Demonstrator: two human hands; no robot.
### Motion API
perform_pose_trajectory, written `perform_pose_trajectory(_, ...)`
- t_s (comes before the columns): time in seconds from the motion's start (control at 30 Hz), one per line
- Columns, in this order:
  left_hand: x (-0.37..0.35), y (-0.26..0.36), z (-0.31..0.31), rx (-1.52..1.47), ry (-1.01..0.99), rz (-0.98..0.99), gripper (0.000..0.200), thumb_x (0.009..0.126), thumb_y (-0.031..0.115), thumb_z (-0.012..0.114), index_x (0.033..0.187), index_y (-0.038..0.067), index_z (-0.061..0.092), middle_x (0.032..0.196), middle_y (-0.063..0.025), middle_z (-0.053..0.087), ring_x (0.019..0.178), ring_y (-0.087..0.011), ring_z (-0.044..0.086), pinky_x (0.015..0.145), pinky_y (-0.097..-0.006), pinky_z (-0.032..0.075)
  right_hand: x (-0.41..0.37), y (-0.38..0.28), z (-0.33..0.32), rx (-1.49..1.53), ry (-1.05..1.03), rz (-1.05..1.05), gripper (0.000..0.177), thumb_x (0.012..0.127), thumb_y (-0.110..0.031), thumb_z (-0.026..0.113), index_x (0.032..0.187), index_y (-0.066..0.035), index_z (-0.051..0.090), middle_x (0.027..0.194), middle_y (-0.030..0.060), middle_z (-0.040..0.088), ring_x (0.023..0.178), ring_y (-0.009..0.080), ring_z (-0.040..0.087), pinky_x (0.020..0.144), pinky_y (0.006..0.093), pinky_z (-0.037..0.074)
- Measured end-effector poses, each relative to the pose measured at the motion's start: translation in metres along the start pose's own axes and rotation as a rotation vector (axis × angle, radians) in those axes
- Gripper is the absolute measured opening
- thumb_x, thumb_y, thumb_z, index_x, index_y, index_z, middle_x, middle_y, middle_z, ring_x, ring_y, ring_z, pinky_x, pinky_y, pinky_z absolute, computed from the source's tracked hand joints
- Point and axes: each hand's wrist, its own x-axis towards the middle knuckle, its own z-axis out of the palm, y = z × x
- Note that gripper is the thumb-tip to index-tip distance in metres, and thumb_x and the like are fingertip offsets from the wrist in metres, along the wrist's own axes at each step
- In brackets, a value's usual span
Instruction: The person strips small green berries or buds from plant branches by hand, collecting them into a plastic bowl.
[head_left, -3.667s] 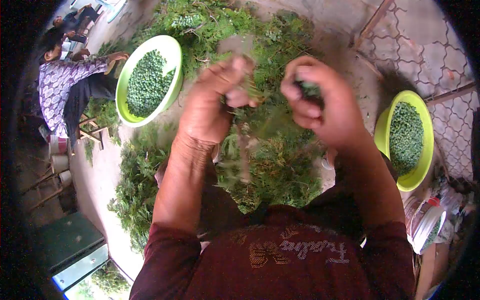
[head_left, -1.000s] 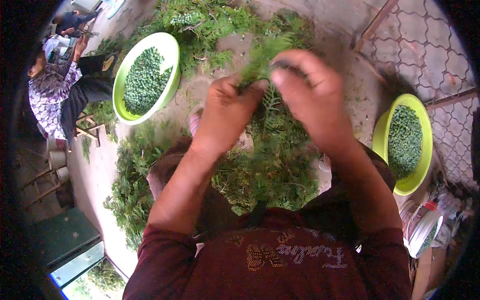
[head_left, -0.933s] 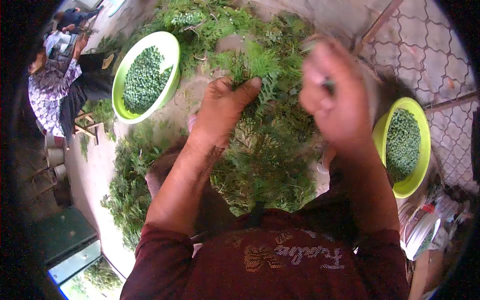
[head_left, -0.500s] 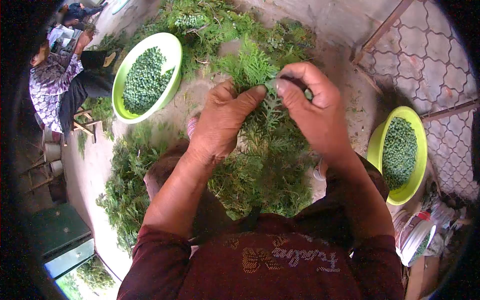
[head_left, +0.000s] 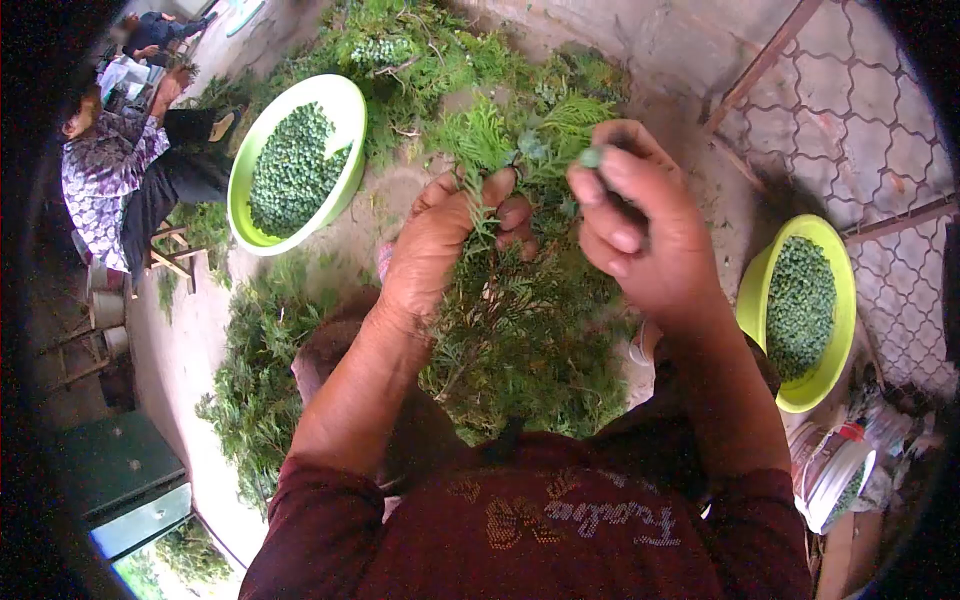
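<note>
My left hand is closed around a green, feathery conifer sprig in front of me. To its right, my right hand pinches a small green cone between thumb and fingertip, a little apart from the sprig. That hand is slightly blurred. Below both hands, a heap of cut conifer branches lies between my legs. A yellow-green basin filled with small green cones stands at the left, and a second yellow-green basin with similar cones is at the right.
More conifer branches lie on the floor at left and ahead. Someone in a patterned shirt sits at the far left, with another person behind. A wire-mesh panel stands at right, above a white bucket.
My right hand has pulled away from the sprig, to the right, with a small green cone in its fingertips. My left hand still holds the sprig and has turned slightly.
</note>
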Motion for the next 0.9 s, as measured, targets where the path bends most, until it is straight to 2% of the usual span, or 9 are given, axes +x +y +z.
perform_pose_trajectory(0.03, -0.001, 0.001, 0.004, -0.077, -0.001, 0.0, 0.027, 0.085, 0.026, 0.062, 0.099, 0.008, 0.048, 0.069, -0.0003, 0.046, 0.058, -0.0138, 0.047, 0.049, -0.0273, 0.039, -0.001, -0.001, -0.002, 0.0, -0.004, -0.004, 0.016, 0.085, -0.016, 0.054, 0.098, -0.009, 0.048, 0.076, 0.0054, 0.052, 0.048, 0.0064, 0.039, 0.039, 0.0208, 0.032)
perform_pose_trajectory(0.27, -0.008, 0.011, 0.026, 0.132, 0.26, -0.007, 0.019, 0.086, 0.028, 0.062, 0.085, 0.01, 0.057, 0.069, 0.0024, 0.052, 0.064, -0.0073, 0.049, 0.05, -0.0234, 0.044, -0.005, -0.002, 0.006, 0.134, -0.014, 0.069, 0.022, 0.091, -0.028, 0.045, 0.101, -0.009, 0.048, 0.078, 0.0059, 0.048, 0.043, 0.0051, 0.034, 0.035, 0.0182, 0.028)
perform_pose_trajectory(0.37, -0.008, 0.01, 0.023, 0.163, 0.202, 0.014, 0.02, 0.086, 0.029, 0.062, 0.084, 0.01, 0.059, 0.069, 0.0021, 0.053, 0.065, -0.0063, 0.049, 0.051, -0.0218, 0.043, -0.006, 0.004, 0.004, -0.089, 0.058, 0.124, 0.019, 0.09, -0.026, 0.053, 0.097, -0.008, 0.049, 0.074, 0.0058, 0.051, 0.044, 0.0062, 0.038, 0.036, 0.0199, 0.029)
perform_pose_trajectory(0.43, -0.005, 0.005, 0.016, 0.322, 0.248, 0.02, 0.021, 0.086, 0.03, 0.061, 0.083, 0.009, 0.06, 0.069, 0.0018, 0.055, 0.064, -0.0056, 0.049, 0.051, -0.0212, 0.042, -0.005, 0.013, 0.005, -0.415, 0.087, -0.025, 0.018, 0.09, -0.023, 0.056, 0.093, -0.006, 0.049, 0.069, 0.0041, 0.051, 0.043, 0.0026, 0.037, 0.035, 0.0194, 0.026)
perform_pose_trajectory(0.5, -0.005, 0.002, 0.014, 0.479, 0.29, 0.024, 0.022, 0.086, 0.03, 0.061, 0.082, 0.008, 0.061, 0.069, 0.0015, 0.056, 0.063, -0.0049, 0.049, 0.051, -0.0206, 0.041, -0.004, 0.017, 0.004, -0.43, 0.131, -0.02, 0.018, 0.088, -0.018, 0.058, 0.094, -0.003, 0.05, 0.074, 0.0061, 0.055, 0.051, 0.0074, 0.048, 0.04, 0.0251, 0.038)
perform_pose_trajectory(0.57, -0.007, 0.003, 0.017, 0.341, 0.185, -0.029, 0.023, 0.086, 0.03, 0.061, 0.082, 0.007, 0.062, 0.068, 0.0014, 0.058, 0.058, -0.004, 0.048, 0.051, -0.0198, 0.039, 0.004, 0.031, -0.006, -0.969, 0.121, -0.515, 0.023, 0.086, -0.016, 0.06, 0.1, -0.001, 0.049, 0.082, 0.0091, 0.059, 0.064, 0.0154, 0.057, 0.056, 0.031, 0.048)
perform_pose_trajectory(0.67, -0.007, 0.007, 0.022, 0.393, 0.23, -0.006, 0.023, 0.087, 0.029, 0.061, 0.081, 0.007, 0.062, 0.065, 0.0024, 0.058, 0.054, -0.0039, 0.047, 0.051, -0.0195, 0.038, 0.006, 0.036, -0.011, -0.978, 0.1, -0.516, 0.03, 0.084, -0.014, 0.061, 0.107, -0.001, 0.047, 0.089, 0.0121, 0.061, 0.08, 0.02, 0.06, 0.073, 0.0335, 0.048)
perform_pose_trajectory(0.77, -0.006, 0.004, 0.012, 0.48, 0.185, 0.045, 0.022, 0.087, 0.028, 0.06, 0.081, 0.007, 0.063, 0.064, 0.0029, 0.057, 0.055, -0.0032, 0.047, 0.05, -0.0192, 0.038, -0.001, 0.03, -0.007, -1.244, 0.069, -0.511, 0.03, 0.087, -0.011, 0.059, 0.112, -0.001, 0.046, 0.093, 0.0061, 0.057, 0.088, 0.0125, 0.054, 0.079, 0.0257, 0.043)
perform_pose_trajectory(0.9, -0.005, 0.004, 0.012, 0.466, 0.208, 0.06, 0.022, 0.088, 0.028, 0.06, 0.083, 0.006, 0.063, 0.064, 0.0034, 0.056, 0.054, -0.0029, 0.046, 0.049, -0.0194, 0.037, 0.002, 0.036, -0.006, -1.101, 0.068, -0.482, 0.031, 0.087, -0.012, 0.059, 0.112, 0.0, 0.046, 0.095, 0.0059, 0.056, 0.089, 0.0136, 0.054, 0.08, 0.0257, 0.043)
